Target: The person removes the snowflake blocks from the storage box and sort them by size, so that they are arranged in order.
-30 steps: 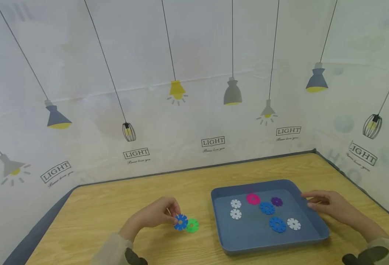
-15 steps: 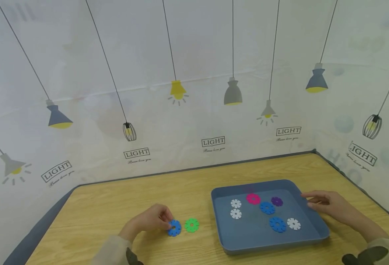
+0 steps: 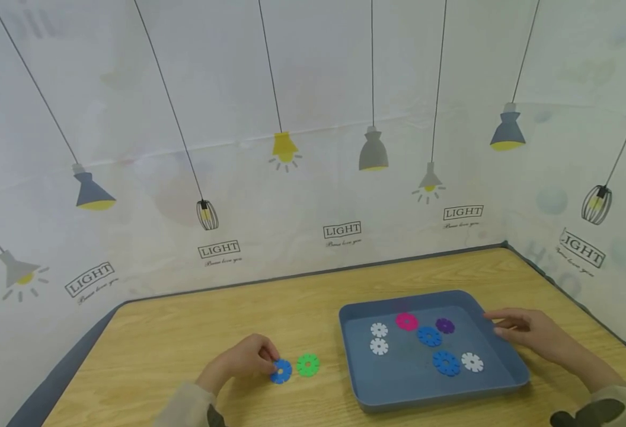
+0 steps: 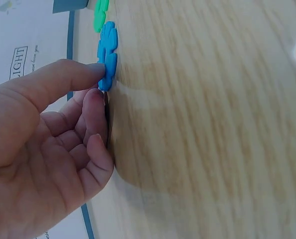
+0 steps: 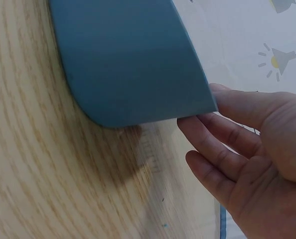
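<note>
Wooden tabletop (image 3: pixel 174 338): blue disc (image 3: pixel 285 376) nearly flat, edge pinched in left grip (image 3: pixel 250 357); right grip (image 3: pixel 530 333) holds tray (image 3: pixel 387 379).

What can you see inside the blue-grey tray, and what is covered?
The tray holds three white discs, two blue discs, a pink disc and a purple disc. The floor under their solid parts is covered and cannot be seen.

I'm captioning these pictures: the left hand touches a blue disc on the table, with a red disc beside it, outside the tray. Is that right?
Not quite: the head view shows a green disc there, not a red one. The rest stands: the left hand touches a blue disc on the table, outside the tray.
</note>
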Motion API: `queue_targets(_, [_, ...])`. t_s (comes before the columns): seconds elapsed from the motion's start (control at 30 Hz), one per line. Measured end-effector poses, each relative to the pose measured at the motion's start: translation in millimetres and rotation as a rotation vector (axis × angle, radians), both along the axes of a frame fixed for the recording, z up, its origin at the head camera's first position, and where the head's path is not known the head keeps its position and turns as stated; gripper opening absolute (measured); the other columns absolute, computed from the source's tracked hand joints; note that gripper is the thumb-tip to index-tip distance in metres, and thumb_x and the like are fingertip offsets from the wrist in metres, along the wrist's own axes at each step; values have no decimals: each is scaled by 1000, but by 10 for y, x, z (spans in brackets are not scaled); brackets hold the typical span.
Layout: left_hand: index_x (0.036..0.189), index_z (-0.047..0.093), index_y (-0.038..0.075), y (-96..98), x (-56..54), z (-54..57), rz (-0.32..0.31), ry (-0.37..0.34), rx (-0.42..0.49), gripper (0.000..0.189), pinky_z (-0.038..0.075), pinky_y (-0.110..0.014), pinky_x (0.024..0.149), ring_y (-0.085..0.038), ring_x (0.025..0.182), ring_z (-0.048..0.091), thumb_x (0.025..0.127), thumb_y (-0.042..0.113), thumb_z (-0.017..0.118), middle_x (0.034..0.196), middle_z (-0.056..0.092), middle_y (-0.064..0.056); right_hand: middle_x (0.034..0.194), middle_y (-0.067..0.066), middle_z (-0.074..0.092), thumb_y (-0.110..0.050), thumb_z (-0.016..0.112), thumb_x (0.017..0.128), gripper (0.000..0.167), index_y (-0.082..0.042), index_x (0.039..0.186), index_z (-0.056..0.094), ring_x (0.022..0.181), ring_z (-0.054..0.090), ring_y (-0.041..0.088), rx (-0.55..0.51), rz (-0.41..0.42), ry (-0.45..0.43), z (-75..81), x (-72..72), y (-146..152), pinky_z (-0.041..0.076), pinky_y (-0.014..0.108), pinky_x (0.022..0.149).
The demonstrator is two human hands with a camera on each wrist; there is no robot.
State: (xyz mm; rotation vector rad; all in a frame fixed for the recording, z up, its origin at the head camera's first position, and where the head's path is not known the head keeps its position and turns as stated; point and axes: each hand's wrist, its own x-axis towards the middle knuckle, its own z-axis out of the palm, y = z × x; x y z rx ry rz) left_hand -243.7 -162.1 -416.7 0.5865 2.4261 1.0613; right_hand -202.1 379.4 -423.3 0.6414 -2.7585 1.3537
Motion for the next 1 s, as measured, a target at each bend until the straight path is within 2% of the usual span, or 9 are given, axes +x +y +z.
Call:
queue_targets(0.2, [86,60,-2,2,3,-17,4,6,-1,12,43,-26,62,-14,69,50,77,0,68,76,55,-3,105,-27,54,-10,55,92,32,10,117,54,85,58,-1,4,-16,3,-6,0,-7,51,28,65])
queue_targets(0.3, [87,60,-2,5,7,12,-4,21,-6,11,44,-26,62,-14,70,50,78,1,67,77,55,-3,106,-26,54,-10,55,92,32,10,117,53,86,58,-1,0,-16,-6,-8,5,-9,51,28,65])
queue_targets(0.43, [89,58,0,55,8,123,-9,67,-14,11,43,-29,61,-16,71,49,81,4,64,79,54,-3,108,-15,58,-10,55,92,33,11,117,53,85,58,-1,13,-22,-12,-12,11,-19,51,27,66])
queue_targets(0.53, [93,57,0,160,-9,224,-36,103,8,12,43,-31,62,-17,74,49,85,7,61,81,54,-4,107,-14,59,-10,56,91,33,11,116,54,84,58,-1,25,-29,-4,-17,12,-15,51,27,65])
queue_targets(0.67, [98,58,0,415,-49,354,-106,138,53,15,45,-32,64,-17,77,53,90,13,59,86,56,-3,105,-23,56,-11,56,91,33,11,116,54,84,58,-1,21,-32,4,-24,13,-2,51,27,65])
queue_targets(0.73, [100,58,1,584,-72,411,-140,148,69,15,46,-32,65,-17,78,54,91,14,57,87,56,-3,106,-20,57,-11,56,92,33,11,116,54,85,58,-1,22,-33,-2,-21,14,-3,51,27,65])
queue_targets(0.83, [101,59,2,866,-114,456,-191,162,90,15,46,-29,67,-16,80,55,90,13,58,88,57,-3,107,-6,61,-12,56,92,34,11,117,53,84,58,-1,37,-47,-17,-8,14,-15,51,27,65])
queue_targets(1.0, [103,61,3,1368,-197,459,-254,159,61,17,46,-24,69,-10,82,55,88,11,61,90,59,2,108,20,60,-12,56,91,34,11,117,54,83,58,0,60,-59,-11,11,14,-51,51,27,65])
